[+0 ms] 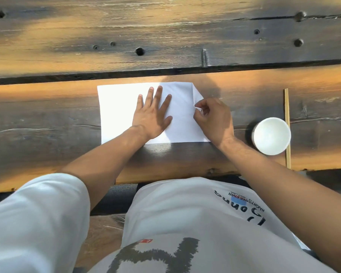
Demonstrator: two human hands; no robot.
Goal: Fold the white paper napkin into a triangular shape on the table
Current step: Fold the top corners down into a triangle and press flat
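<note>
On the wooden worktop [47, 115] the white paper napkin [118, 113] lies flat under the left hand [152, 113], fingers spread wide; the right hand [213, 119] pinches its turned-in right corner. Pulling too hard could tear or skew the fold.

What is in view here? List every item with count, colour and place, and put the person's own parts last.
napkin: one, white, flat on the near plank, its right corner lifted and turned inward.
bowl: one, white, on the table right of the napkin.
chopsticks: thin light wooden sticks, count unclear, just right of the bowl.
table: one, dark weathered wood planks with holes.
shirt: one, white with dark print, bottom of view.
left hand: fingers straight, pressing flat on the napkin.
right hand: pinches the napkin's lifted right corner.
</note>
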